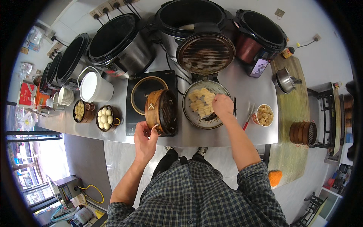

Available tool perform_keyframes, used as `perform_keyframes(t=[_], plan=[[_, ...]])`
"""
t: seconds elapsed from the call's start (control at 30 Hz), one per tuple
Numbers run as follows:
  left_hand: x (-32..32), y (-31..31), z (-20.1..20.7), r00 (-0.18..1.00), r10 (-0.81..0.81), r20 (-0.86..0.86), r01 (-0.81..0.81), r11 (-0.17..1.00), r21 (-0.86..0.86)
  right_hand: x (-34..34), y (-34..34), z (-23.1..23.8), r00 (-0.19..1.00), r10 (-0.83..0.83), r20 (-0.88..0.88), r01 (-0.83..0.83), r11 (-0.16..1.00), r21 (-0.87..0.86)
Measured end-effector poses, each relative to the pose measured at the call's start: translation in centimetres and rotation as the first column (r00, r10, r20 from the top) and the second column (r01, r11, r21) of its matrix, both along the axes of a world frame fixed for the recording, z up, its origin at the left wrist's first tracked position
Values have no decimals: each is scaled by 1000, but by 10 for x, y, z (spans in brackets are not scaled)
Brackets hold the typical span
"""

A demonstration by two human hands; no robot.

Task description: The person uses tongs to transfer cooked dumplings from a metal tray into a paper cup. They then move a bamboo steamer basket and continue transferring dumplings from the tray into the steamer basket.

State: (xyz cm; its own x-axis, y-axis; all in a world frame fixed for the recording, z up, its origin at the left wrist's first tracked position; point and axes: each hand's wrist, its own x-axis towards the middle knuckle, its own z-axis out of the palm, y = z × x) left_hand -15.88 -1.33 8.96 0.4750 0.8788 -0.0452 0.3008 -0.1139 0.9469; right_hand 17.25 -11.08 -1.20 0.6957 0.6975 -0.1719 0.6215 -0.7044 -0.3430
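My left hand (145, 140) grips a round bamboo steamer (154, 108) by the small loop at its near rim. The steamer is tipped on its side above the black induction cooker (132, 123), its dark inside facing right. My right hand (224, 105) is closed at the right edge of a cluster of pale dumplings (202, 102). These lie in the round pan of an electric griddle (193, 120), whose ridged, browned lid (206, 53) stands raised behind. What my right fingertips hold, if anything, is hidden.
Large cookers (113, 47) line the wall behind. At left are a white bucket (95, 87), a steamer of white buns (104, 118) and one of dumplings (79, 111). Red-handled tongs (246, 122) and a paper tub of dumplings (264, 115) lie right of the griddle.
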Motion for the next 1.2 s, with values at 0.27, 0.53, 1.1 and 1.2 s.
perform_keyframes(t=[0.27,0.53,1.1,1.2], plan=[[-12,3,-4,999,-18,-30,20,998,67,-89,0,6,914,359,190,-388,911,140],[-20,1,-10,999,-26,-21,27,999,31,-80,7,-15,926,324,195,-361,911,200],[-15,-14,7,999,-37,35,37,999,18,-39,9,6,974,49,-220,23,949,313],[-11,-18,9,998,-50,43,49,999,22,-37,8,2,955,108,-276,-25,957,288]])
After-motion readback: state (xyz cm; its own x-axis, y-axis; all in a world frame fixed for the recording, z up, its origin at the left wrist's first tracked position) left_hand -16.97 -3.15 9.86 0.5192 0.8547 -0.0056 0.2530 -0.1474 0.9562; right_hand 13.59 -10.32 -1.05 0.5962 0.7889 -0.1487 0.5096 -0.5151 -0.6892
